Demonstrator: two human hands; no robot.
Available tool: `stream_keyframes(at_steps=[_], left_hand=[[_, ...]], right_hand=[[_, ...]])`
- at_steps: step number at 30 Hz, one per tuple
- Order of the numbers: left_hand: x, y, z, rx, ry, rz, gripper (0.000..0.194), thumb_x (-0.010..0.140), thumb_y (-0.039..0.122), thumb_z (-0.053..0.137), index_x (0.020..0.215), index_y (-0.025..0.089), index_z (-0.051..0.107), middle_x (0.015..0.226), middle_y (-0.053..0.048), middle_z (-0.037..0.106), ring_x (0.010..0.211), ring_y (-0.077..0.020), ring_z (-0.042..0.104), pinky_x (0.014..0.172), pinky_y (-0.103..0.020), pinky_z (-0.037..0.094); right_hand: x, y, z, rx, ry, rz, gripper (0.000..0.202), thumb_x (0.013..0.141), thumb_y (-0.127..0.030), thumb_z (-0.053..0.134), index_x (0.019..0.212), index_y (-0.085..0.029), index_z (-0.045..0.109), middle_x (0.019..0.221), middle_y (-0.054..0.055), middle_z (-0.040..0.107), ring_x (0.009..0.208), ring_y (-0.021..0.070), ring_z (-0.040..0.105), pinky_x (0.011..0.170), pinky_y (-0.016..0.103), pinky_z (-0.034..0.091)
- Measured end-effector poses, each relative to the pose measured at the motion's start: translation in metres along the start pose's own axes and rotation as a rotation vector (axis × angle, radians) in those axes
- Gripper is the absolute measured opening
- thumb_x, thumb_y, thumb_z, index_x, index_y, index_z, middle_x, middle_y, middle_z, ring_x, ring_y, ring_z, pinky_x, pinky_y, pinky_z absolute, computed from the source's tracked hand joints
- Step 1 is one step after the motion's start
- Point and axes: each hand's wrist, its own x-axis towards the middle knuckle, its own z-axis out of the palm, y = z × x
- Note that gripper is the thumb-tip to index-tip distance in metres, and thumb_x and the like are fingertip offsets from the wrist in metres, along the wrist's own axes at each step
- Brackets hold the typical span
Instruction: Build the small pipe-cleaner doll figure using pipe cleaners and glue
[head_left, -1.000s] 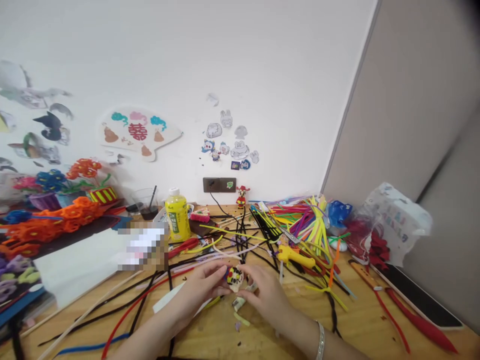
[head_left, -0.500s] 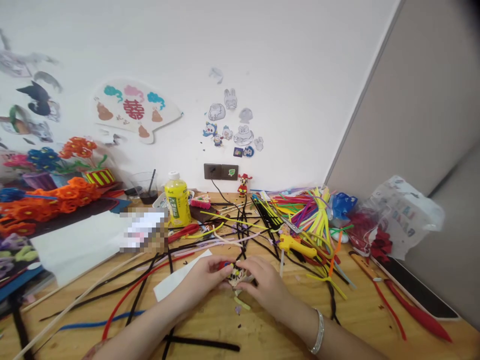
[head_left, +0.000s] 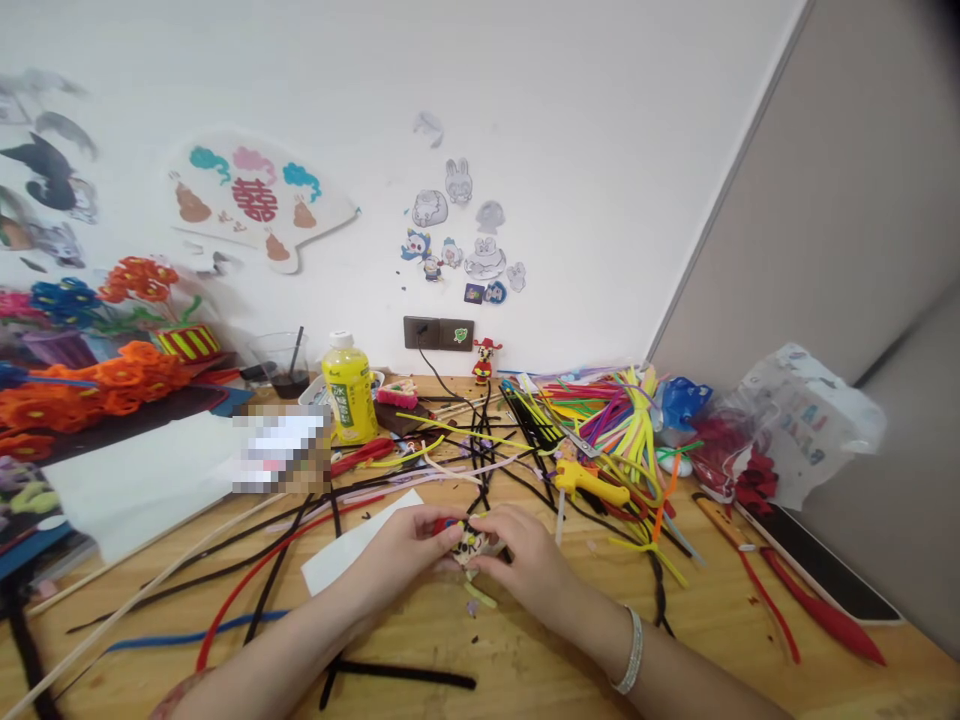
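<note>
Between my two hands, low in the middle of the view, is a small cream figure with black, yellow and red parts. My left hand pinches it from the left, thumb on its front. Closed on its right side is my right hand, thumb below and fingers on top. The fingers cover much of the figure. Just under it a short pale yellow strip shows; I cannot tell whether it is attached. A white paper strip lies beside my left hand.
Pipe cleaners in many colours spread over the wooden table. A yellow glue gun lies right of my hands, scissors behind it. Further back stand a yellow drink bottle, a cup and a small red-hatted figure.
The camera view has shifted slightly, so the whole scene sits a little further left and higher. Both hands keep hold of the small figure in nearly the same pose.
</note>
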Motion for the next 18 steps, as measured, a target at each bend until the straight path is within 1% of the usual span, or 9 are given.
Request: stream_keyframes(at_steps=[3, 5, 7, 9, 10, 12, 14, 15, 18], left_hand=[[0.000, 0.002, 0.000, 0.050, 0.011, 0.026, 0.036, 0.062, 0.039, 0.070, 0.088, 0.013, 0.065, 0.082, -0.003, 0.070, 0.075, -0.0173, 0.062, 0.073, -0.031, 0.050], [0.001, 0.003, -0.002, 0.109, 0.043, 0.077, 0.039, 0.063, 0.038, 0.070, 0.093, 0.014, 0.063, 0.082, -0.004, 0.069, 0.073, -0.0169, 0.061, 0.068, -0.029, 0.050], [0.004, 0.002, -0.006, 0.146, 0.089, 0.143, 0.043, 0.063, 0.039, 0.069, 0.097, 0.015, 0.059, 0.078, -0.002, 0.067, 0.066, -0.0150, 0.060, 0.061, -0.028, 0.050], [0.010, -0.001, -0.014, 0.155, 0.113, 0.202, 0.042, 0.063, 0.040, 0.068, 0.095, 0.016, 0.056, 0.072, 0.000, 0.064, 0.059, -0.0130, 0.058, 0.057, -0.027, 0.050], [0.013, -0.003, -0.018, 0.165, 0.097, 0.220, 0.039, 0.064, 0.041, 0.068, 0.092, 0.016, 0.057, 0.071, 0.001, 0.063, 0.057, -0.0123, 0.057, 0.055, -0.027, 0.050], [0.018, -0.007, -0.026, 0.215, 0.057, 0.262, 0.035, 0.066, 0.041, 0.066, 0.088, 0.016, 0.058, 0.070, 0.001, 0.062, 0.056, -0.0116, 0.056, 0.054, -0.025, 0.049], [0.022, -0.010, -0.030, 0.281, 0.037, 0.282, 0.034, 0.067, 0.041, 0.065, 0.087, 0.015, 0.061, 0.069, 0.000, 0.062, 0.055, -0.0116, 0.055, 0.053, -0.025, 0.048], [0.023, -0.011, -0.031, 0.313, 0.035, 0.287, 0.033, 0.067, 0.040, 0.064, 0.087, 0.014, 0.062, 0.070, 0.000, 0.062, 0.056, -0.0119, 0.055, 0.054, -0.025, 0.048], [0.022, -0.011, -0.028, 0.386, 0.055, 0.289, 0.032, 0.066, 0.038, 0.064, 0.087, 0.013, 0.063, 0.074, -0.003, 0.065, 0.061, -0.0140, 0.057, 0.056, -0.025, 0.047]], right_hand=[[0.000, 0.000, 0.000, 0.015, -0.015, 0.017, 0.029, 0.073, -0.021, 0.065, 0.100, -0.017, 0.057, 0.091, 0.007, 0.062, 0.087, 0.0188, 0.055, 0.077, 0.031, 0.044], [0.000, 0.000, -0.001, 0.040, -0.047, 0.083, 0.036, 0.070, -0.021, 0.068, 0.103, -0.019, 0.055, 0.093, 0.006, 0.061, 0.086, 0.0187, 0.055, 0.076, 0.030, 0.044], [0.001, 0.000, -0.001, 0.098, -0.072, 0.182, 0.048, 0.064, -0.023, 0.072, 0.106, -0.020, 0.051, 0.093, 0.004, 0.061, 0.079, 0.0176, 0.056, 0.070, 0.029, 0.045], [0.001, 0.001, -0.001, 0.196, -0.084, 0.254, 0.057, 0.061, -0.025, 0.074, 0.111, -0.021, 0.046, 0.093, 0.003, 0.061, 0.071, 0.0152, 0.057, 0.065, 0.027, 0.046], [0.001, 0.001, 0.000, 0.252, -0.087, 0.267, 0.057, 0.063, -0.025, 0.072, 0.112, -0.021, 0.044, 0.092, 0.003, 0.061, 0.069, 0.0142, 0.057, 0.064, 0.026, 0.046], [0.002, 0.003, 0.000, 0.337, -0.078, 0.265, 0.041, 0.072, -0.026, 0.063, 0.109, -0.020, 0.046, 0.090, 0.003, 0.061, 0.070, 0.0134, 0.057, 0.064, 0.024, 0.046], [0.003, 0.004, 0.001, 0.347, -0.054, 0.250, 0.019, 0.080, -0.025, 0.053, 0.097, -0.018, 0.053, 0.082, 0.002, 0.061, 0.071, 0.0133, 0.057, 0.064, 0.023, 0.045], [0.004, 0.004, 0.001, 0.324, -0.042, 0.242, 0.012, 0.082, -0.025, 0.049, 0.089, -0.018, 0.055, 0.078, 0.002, 0.061, 0.070, 0.0132, 0.056, 0.063, 0.023, 0.043], [0.005, 0.003, 0.003, 0.260, -0.039, 0.245, 0.015, 0.082, -0.025, 0.047, 0.072, -0.017, 0.056, 0.065, 0.000, 0.055, 0.061, 0.0117, 0.051, 0.056, 0.021, 0.039]])
